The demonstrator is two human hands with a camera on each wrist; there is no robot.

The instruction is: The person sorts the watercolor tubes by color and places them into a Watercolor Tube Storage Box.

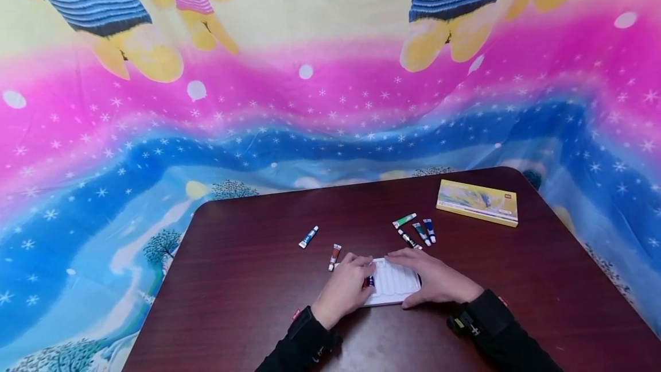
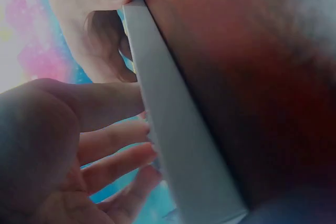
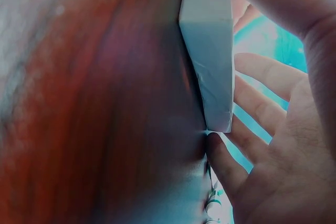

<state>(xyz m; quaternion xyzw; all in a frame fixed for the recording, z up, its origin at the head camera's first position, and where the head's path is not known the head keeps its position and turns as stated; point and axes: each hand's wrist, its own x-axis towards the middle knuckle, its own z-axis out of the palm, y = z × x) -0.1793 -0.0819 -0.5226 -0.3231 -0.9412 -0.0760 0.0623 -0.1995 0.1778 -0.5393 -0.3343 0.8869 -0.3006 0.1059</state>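
Note:
A white plastic paint tray with grooved slots lies at the table's near side. My left hand rests over its left part, fingers fairly straight and reaching onto the tray. Dark and red paint tubes show beside those fingers, partly hidden. My right hand holds the tray's right end, thumb at the near edge and fingers at the far one. In the right wrist view the tray's side wall stands between that thumb and the fingers. An orange-brown paint tube lies just beyond my left hand.
Farther left lies a blue paint tube. Beyond my right hand are a light green tube, a black tube, a dark green tube and a dark blue tube. A yellow box sits at the table's back right.

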